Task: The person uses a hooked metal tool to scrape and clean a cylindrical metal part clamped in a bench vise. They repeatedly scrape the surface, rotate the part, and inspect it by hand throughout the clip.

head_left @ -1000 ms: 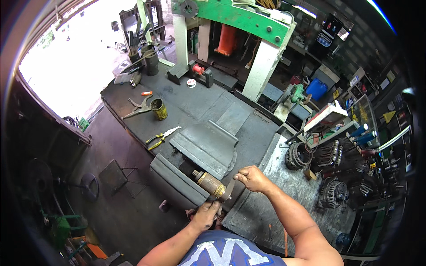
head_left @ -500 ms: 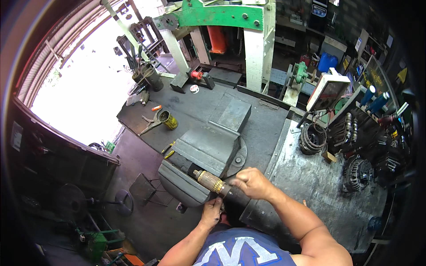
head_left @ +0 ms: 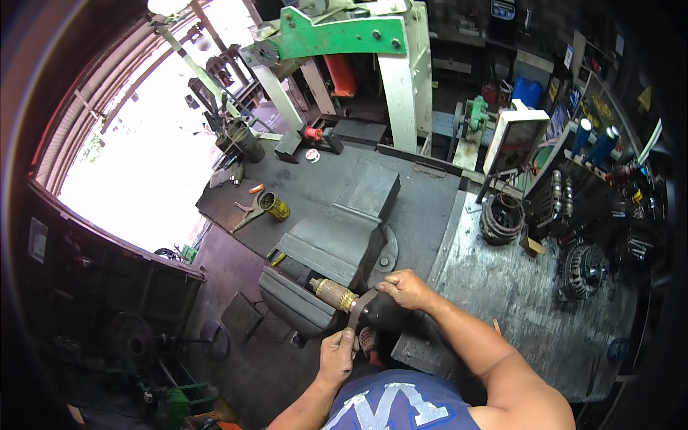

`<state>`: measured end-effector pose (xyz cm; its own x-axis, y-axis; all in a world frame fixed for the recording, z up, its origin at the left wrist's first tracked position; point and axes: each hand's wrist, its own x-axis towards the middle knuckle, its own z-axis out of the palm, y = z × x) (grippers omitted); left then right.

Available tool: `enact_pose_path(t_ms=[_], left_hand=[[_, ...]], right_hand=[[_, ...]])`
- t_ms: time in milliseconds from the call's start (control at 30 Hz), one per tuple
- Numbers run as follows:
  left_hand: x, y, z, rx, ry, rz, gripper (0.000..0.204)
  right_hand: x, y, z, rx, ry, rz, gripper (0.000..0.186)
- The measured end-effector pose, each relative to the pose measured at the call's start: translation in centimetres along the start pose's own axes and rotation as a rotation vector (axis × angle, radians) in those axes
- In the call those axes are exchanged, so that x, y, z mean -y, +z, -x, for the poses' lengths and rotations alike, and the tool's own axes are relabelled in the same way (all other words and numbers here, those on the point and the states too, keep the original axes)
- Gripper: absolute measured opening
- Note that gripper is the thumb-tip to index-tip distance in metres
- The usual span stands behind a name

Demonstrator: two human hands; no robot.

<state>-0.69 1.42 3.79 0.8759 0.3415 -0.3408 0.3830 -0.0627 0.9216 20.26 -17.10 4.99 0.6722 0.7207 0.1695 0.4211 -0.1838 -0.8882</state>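
A motor armature point(head_left: 334, 294) with copper windings lies clamped between the jaws of a big grey bench vise point(head_left: 326, 244), its near end jutting toward me. Around that end bends a narrow brown strip point(head_left: 359, 307), which looks like emery cloth. My left hand point(head_left: 337, 356) pinches the strip's lower end, just below the vise's front jaw. At the upper end, to the right of the armature, my right hand point(head_left: 405, 289) is closed on the strip. The part of the armature under the strip is hidden.
Pliers with yellow handles point(head_left: 275, 256) lie by the vise. Farther back on the bench stand a yellow can point(head_left: 274, 206) and a white spool point(head_left: 312, 155). On the metal-topped table at right sit a round metal housing point(head_left: 503, 219) and an alternator point(head_left: 582, 271). A green-and-white press frame point(head_left: 340, 37) rises behind.
My left hand has moved down toward me, away from the vise jaw. My right hand has shifted slightly upward. More of the strip now shows between them, curved over the armature's end.
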Motion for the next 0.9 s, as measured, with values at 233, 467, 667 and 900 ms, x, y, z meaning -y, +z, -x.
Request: enact_pose_path(t_ms=[233, 467, 667, 900], left_hand=[[0.0, 0.5, -0.3, -0.050, 0.032, -0.043, 0.056], [3.1, 1.2, -3.5, 0.064, -0.057, 0.177, 0.050], [5.3, 2.1, -5.1, 0.331, -0.116, 0.048, 0.036], [7.0, 2.9, -5.9, 0.158, 0.196, 0.029, 0.043]], right_hand=[[0.5, -1.2, -0.7, 0.067, -0.180, 0.061, 0.036], [4.2, -3.5, -1.8, 0.170, -0.111, 0.357, 0.032], [7.6, -6.6, -5.0, 0.262, 0.089, 0.557, 0.037], [7.9, -5.0, -4.0, 0.484, -0.133, 0.544, 0.040]])
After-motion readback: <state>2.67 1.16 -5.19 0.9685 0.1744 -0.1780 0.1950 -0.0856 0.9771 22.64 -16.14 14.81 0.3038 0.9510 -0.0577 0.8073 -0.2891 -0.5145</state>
